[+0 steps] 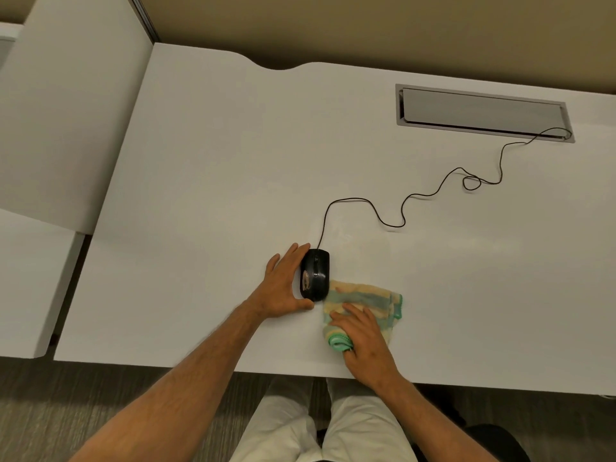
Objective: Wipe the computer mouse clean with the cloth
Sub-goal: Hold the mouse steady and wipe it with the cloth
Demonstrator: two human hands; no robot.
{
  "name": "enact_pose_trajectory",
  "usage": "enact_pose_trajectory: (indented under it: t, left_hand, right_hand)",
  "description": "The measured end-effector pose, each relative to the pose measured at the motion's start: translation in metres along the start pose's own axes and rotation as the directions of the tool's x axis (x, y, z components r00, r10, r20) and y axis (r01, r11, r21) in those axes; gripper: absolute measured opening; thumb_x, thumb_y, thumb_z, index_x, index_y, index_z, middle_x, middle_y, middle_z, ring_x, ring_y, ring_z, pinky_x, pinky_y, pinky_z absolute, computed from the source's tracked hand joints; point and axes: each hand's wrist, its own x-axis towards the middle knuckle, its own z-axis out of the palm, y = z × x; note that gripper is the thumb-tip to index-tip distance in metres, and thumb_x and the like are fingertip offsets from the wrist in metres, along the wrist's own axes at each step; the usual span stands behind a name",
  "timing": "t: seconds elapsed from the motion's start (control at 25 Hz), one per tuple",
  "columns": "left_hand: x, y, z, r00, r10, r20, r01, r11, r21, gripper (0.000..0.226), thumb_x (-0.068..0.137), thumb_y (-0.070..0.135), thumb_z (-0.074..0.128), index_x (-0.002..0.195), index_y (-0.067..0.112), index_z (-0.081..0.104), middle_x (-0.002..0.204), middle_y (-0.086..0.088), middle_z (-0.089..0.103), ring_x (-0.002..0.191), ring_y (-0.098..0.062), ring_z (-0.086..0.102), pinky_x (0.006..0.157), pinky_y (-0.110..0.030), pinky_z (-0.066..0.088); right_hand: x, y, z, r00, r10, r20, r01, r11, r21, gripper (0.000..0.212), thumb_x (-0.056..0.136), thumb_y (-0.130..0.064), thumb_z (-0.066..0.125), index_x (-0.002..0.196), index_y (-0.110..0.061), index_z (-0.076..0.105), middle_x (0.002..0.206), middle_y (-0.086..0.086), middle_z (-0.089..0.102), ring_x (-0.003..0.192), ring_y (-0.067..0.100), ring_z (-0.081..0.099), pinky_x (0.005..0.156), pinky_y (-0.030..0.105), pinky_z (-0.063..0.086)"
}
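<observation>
A black wired computer mouse (316, 273) rests on the white desk (216, 181) near its front edge. My left hand (283, 288) cups the mouse from its left side, thumb at the rear end and fingers along the left flank. Directly right of the mouse lies a folded cloth (366, 300) striped in yellow, blue and green. My right hand (363, 341) lies on the near part of the cloth, fingers spread over it and thumb tucked under its green edge. The cloth's left edge touches or nearly touches the mouse.
The mouse cable (403, 211) snakes back and to the right into a grey cable hatch (483, 111) set in the desk. A white partition (66, 111) stands at the left. A faint smeared patch (346, 238) shows behind the mouse. My legs are under the front edge.
</observation>
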Motion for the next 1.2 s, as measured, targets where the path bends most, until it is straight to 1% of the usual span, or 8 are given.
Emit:
enact_pose_trajectory:
  t: [0.2, 0.32, 0.52, 0.64, 0.76, 0.96, 1.08, 1.2]
  left_hand:
    - [-0.002, 0.002, -0.006, 0.996, -0.009, 0.085, 0.007, 1.000, 0.015, 0.126, 0.072, 0.048, 0.083, 0.160, 0.026, -0.005, 0.168, 0.009, -0.002, 0.153, -0.007, -0.012, 0.124, -0.042, -0.007]
    - [-0.009, 0.018, -0.021, 0.993, -0.022, 0.118, 0.026, 0.999, -0.040, 0.121, 0.076, 0.039, 0.079, 0.159, 0.030, -0.008, 0.168, 0.011, -0.013, 0.153, -0.009, -0.016, 0.125, -0.045, -0.006]
    - [-0.054, 0.073, -0.061, 0.968, 0.091, 0.234, -0.013, 0.949, -0.316, 0.085, 0.081, 0.041, 0.068, 0.154, 0.045, 0.025, 0.160, 0.013, 0.035, 0.150, -0.013, 0.028, 0.123, -0.036, 0.017]
    - [-0.069, 0.097, -0.076, 0.990, 0.012, 0.142, 0.044, 0.924, -0.379, 0.056, 0.087, 0.028, 0.074, 0.139, 0.032, 0.056, 0.124, 0.010, 0.069, 0.111, -0.008, 0.067, 0.099, -0.038, 0.055]
    - [-0.079, 0.092, -0.101, 0.999, -0.027, 0.045, 0.039, 0.961, -0.273, 0.016, 0.091, 0.017, 0.066, 0.103, 0.025, 0.074, 0.092, 0.005, 0.075, 0.086, -0.017, 0.070, 0.081, -0.050, 0.057]
    - [-0.096, 0.075, -0.156, 0.992, 0.114, 0.051, -0.109, 0.989, -0.100, 0.022, 0.087, 0.005, 0.070, 0.101, 0.021, 0.074, 0.104, 0.007, 0.066, 0.094, -0.013, 0.067, 0.080, -0.035, 0.057]
    - [-0.091, 0.065, -0.175, 0.969, 0.016, -0.246, -0.002, 0.998, 0.057, 0.021, 0.079, 0.016, 0.068, 0.095, 0.028, 0.074, 0.093, 0.012, 0.065, 0.084, -0.009, 0.065, 0.074, -0.036, 0.056]
    - [-0.077, 0.068, -0.167, 0.721, -0.106, -0.685, 0.198, 0.978, 0.058, 0.015, 0.081, 0.015, 0.070, 0.094, 0.024, 0.070, 0.091, 0.004, 0.066, 0.081, -0.019, 0.062, 0.073, -0.037, 0.051]
  right_hand:
    - [-0.010, -0.029, -0.035, 0.981, 0.175, 0.079, -0.191, 0.930, 0.314, 0.034, 0.080, -0.008, 0.056, 0.111, -0.015, 0.066, 0.108, 0.000, 0.068, 0.100, 0.009, 0.060, 0.089, 0.031, 0.053]
    - [-0.001, -0.052, -0.069, 0.946, 0.321, 0.050, -0.298, 0.793, 0.532, 0.020, 0.089, -0.002, 0.057, 0.099, -0.016, 0.068, 0.092, 0.003, 0.069, 0.085, 0.013, 0.066, 0.075, 0.024, 0.054]
    - [0.041, -0.073, -0.092, 0.847, 0.516, 0.132, -0.425, 0.506, 0.750, 0.020, 0.094, -0.002, 0.056, 0.099, -0.018, 0.068, 0.095, 0.006, 0.071, 0.090, 0.020, 0.068, 0.078, 0.027, 0.055]
    - [0.068, -0.091, -0.091, 0.866, 0.447, 0.223, -0.448, 0.498, 0.742, 0.017, 0.096, -0.012, 0.057, 0.108, -0.019, 0.066, 0.101, 0.004, 0.072, 0.093, 0.018, 0.070, 0.078, 0.029, 0.056]
    - [0.085, -0.098, -0.090, 0.917, 0.365, 0.160, -0.347, 0.532, 0.773, 0.012, 0.097, -0.021, 0.058, 0.105, -0.020, 0.066, 0.099, 0.001, 0.071, 0.090, 0.014, 0.068, 0.074, 0.028, 0.056]
    - [0.091, -0.068, -0.086, 0.832, 0.553, 0.044, -0.365, 0.487, 0.794, 0.018, 0.101, -0.024, 0.051, 0.108, -0.015, 0.066, 0.103, 0.007, 0.071, 0.090, 0.027, 0.069, 0.073, 0.043, 0.060]
    - [0.086, -0.053, -0.083, 0.824, 0.565, 0.030, -0.400, 0.544, 0.737, 0.014, 0.100, -0.021, 0.054, 0.108, -0.019, 0.065, 0.102, 0.003, 0.072, 0.092, 0.025, 0.069, 0.075, 0.042, 0.061]
    - [0.083, -0.046, -0.071, 0.835, 0.550, 0.016, -0.419, 0.617, 0.666, 0.014, 0.099, -0.019, 0.054, 0.108, -0.022, 0.065, 0.103, -0.001, 0.071, 0.096, 0.022, 0.068, 0.078, 0.040, 0.061]
